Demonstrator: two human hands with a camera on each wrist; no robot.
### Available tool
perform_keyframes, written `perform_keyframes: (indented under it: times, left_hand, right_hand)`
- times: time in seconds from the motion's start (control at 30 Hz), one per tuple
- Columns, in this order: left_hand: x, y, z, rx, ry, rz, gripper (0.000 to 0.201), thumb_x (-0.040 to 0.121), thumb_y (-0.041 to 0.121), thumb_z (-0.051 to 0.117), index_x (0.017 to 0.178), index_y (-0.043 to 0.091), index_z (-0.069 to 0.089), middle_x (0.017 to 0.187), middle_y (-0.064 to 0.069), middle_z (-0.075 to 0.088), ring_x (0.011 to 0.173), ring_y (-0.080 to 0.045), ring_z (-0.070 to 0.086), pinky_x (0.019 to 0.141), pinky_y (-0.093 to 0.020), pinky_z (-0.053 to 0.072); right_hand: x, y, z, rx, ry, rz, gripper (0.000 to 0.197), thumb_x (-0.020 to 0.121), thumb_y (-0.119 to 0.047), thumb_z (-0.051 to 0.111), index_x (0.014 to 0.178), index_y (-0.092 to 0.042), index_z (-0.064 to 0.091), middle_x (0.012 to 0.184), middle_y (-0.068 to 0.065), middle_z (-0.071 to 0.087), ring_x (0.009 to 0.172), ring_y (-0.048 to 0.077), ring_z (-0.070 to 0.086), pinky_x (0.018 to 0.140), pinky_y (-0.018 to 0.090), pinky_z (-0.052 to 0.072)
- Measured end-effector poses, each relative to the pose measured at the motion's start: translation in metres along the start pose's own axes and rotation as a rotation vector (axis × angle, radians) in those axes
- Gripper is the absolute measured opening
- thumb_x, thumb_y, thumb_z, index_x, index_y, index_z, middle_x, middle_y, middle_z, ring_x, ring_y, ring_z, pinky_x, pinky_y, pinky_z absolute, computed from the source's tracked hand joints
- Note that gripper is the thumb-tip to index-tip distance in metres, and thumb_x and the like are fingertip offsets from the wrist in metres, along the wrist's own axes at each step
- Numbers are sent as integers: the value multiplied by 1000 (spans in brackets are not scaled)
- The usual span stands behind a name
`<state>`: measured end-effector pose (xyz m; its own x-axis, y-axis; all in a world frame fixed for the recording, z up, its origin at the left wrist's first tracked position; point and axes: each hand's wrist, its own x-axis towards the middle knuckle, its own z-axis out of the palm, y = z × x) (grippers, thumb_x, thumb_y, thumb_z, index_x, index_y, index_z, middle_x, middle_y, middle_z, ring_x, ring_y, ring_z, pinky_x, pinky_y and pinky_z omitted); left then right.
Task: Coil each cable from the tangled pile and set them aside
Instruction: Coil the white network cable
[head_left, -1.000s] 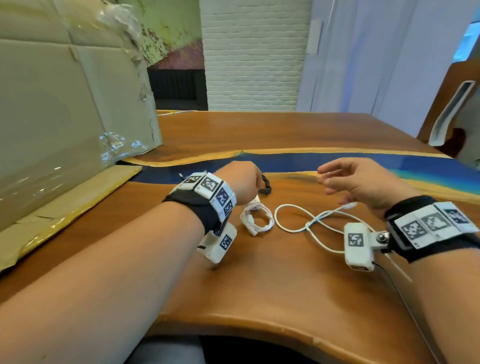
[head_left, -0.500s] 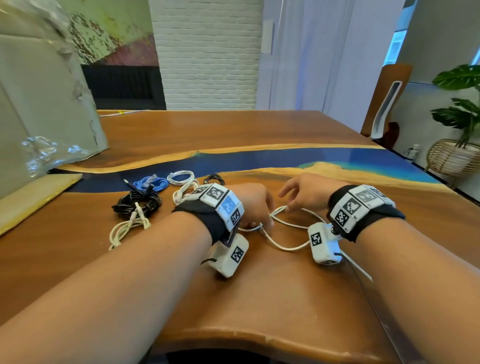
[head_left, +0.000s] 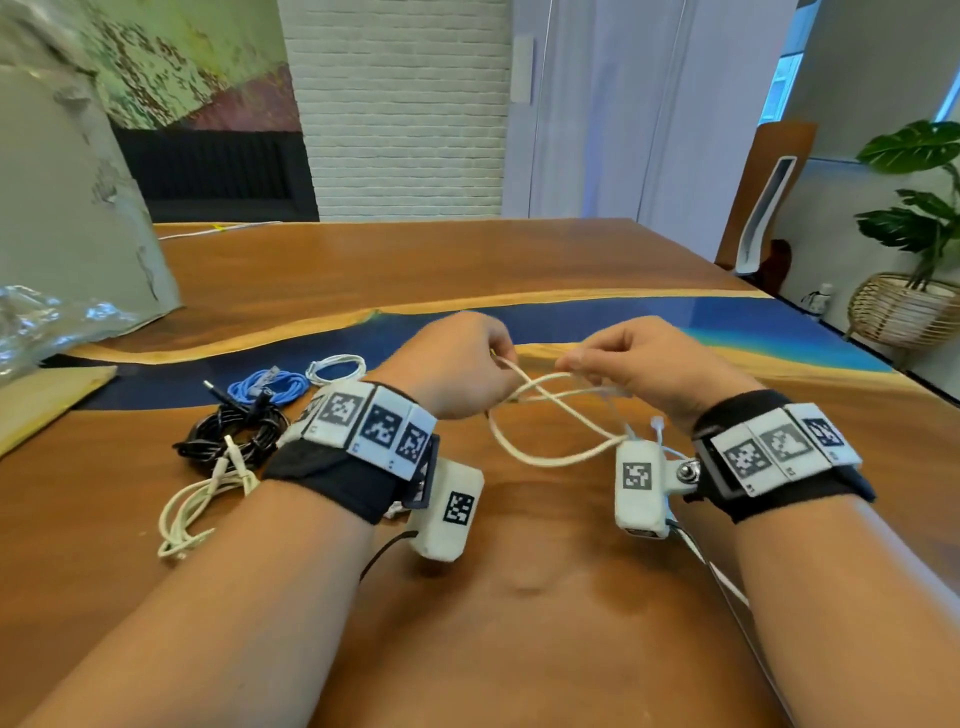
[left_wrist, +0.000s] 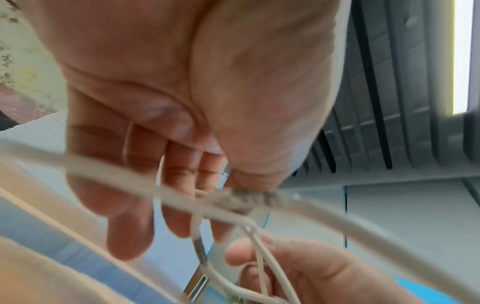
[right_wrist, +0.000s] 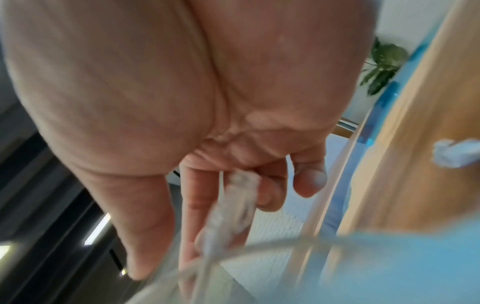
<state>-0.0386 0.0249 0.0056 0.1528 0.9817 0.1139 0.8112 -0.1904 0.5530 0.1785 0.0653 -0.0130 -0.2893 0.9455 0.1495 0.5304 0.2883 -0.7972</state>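
Above the middle of the table, just in front of the blue strip, we've got the white cable lifted betw both hands. Our left hand pinches one strand at thumb and forefinger, other fingers curled in; our right hand pinches a neighbouring strand the same way, fingertips of the 2 hands near each other, not touching. From the two grips the cable crosses over itself and sags toward us in a loose loop, the low end hanging by the right wrist camera, so its long axis runs roughly left-right betw the hands w/ slack below. Left wrist view shows a plug end near the left fingers; right wrist view is too blurred to say much more than fingers curled on cable. We reckon the next wrap wants the right hand feeding slack toward the left, which is the anchor. Off to our left lie done-looking bundles: blue cable, small white coil, black cable and a cream cable, well apart from the hands
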Motion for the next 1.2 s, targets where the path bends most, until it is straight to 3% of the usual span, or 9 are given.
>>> perform_keyframes:
  times: [0.07,0.13,0.2,0.3,0.4,0.57,0.77,0.97,1.2]
  left_hand:
    - [-2,3,-2,-235,108,5,9,95,19,61,89,22,68,73,2,76,70,-20,74,59,-38,60]
    - [-4,8,0,-419,184,33,14,97,8,55,94,16,67,78,1,78,71,-26,75,65,-48,63]
    - [-5,13,5,-504,240,81,12,96,6,58,96,14,66,83,0,79,74,-32,74,65,-52,63]
    - [-8,14,11,-671,183,92,11,93,11,72,103,12,67,89,-15,76,74,-32,74,69,-45,63]
    - [-13,13,18,-626,34,76,24,91,17,77,112,19,66,90,-9,77,70,-23,73,67,-34,60]
    - [-16,3,27,-404,73,90,19,92,18,75,105,32,72,84,4,76,67,-11,72,79,-43,62]
    - [-13,-3,32,-589,337,95,21,93,12,73,108,27,73,83,3,77,77,-12,74,84,-44,61]
    - [-11,-2,30,-783,392,102,28,99,-1,60,119,16,71,94,-6,79,87,-16,77,87,-39,62]
    - [-6,-17,14,-891,562,-52,32,103,5,54,125,26,66,87,-3,77,60,-17,64,56,-29,56]
  right_hand:
    - [-4,0,-1,53,-17,4,29,99,-40,62,92,-21,84,75,-11,74,73,-2,61,73,28,45]
    - [-8,0,-1,210,-74,26,40,105,-38,51,96,-15,82,94,6,78,90,18,68,81,38,50]
    - [-13,1,-2,433,-148,52,44,108,-31,42,100,-2,74,88,18,72,82,32,66,76,43,52]
    - [-15,5,-5,529,-187,35,30,107,-23,46,97,-3,67,62,8,44,48,21,40,48,31,34]
    - [-12,11,-5,559,-132,43,22,103,-19,52,90,-10,67,60,0,33,46,12,22,44,29,13]
    - [-12,17,0,880,-113,74,41,89,-14,37,96,-6,77,69,7,51,55,16,25,50,31,15]
    - [-17,25,-3,960,-153,-3,35,89,-5,54,117,-5,75,97,16,72,59,14,46,51,25,36]
    - [-4,31,3,506,271,107,6,90,-2,73,94,-4,76,82,18,66,43,11,36,36,20,29]
    - [-4,38,-17,987,418,248,12,93,-20,70,104,-14,68,66,-5,46,49,8,26,42,20,21]
